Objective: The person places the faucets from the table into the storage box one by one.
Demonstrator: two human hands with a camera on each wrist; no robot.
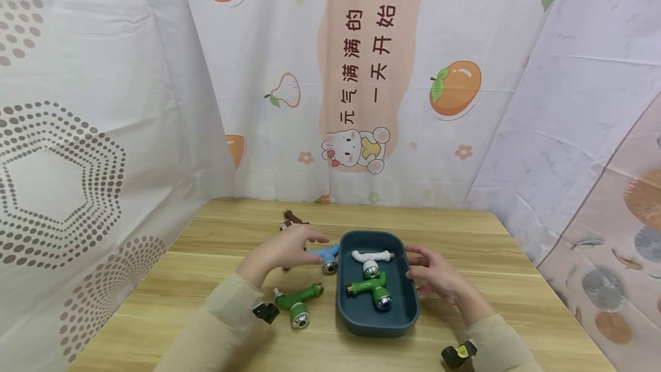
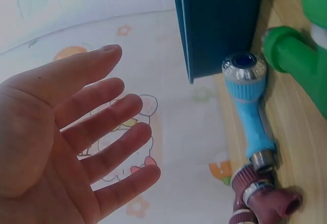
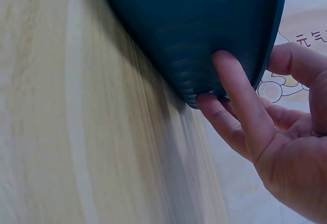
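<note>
Dark teal bin (image 1: 379, 330), round-cornered, upright on table (image 1: 465, 223); white tap (image 1: 380, 256) and green tap (image 1: 369, 285) inside. Right hand (image 1: 438, 275): spread fingers touch the bin's right wall. Left hand (image 1: 290, 247): fingers apart, near blue tap (image 1: 330, 253).

From above the near side of the table (image 1: 496, 257), the work is looked down on by the head view, with the far edge and the curtain (image 1: 289, 45) taken in beyond. From the left wrist, the far edge is faced sideways past the left hand (image 2: 66, 137), close up; the blue fitting (image 2: 248, 89) is shared with the head view. From the right wrist, the right hand (image 3: 286, 157) is seen near, turned the opposite way, though in the dimness the exact angle is hard to judge. The tray (image 1: 379, 329) is shared by all three.
</note>
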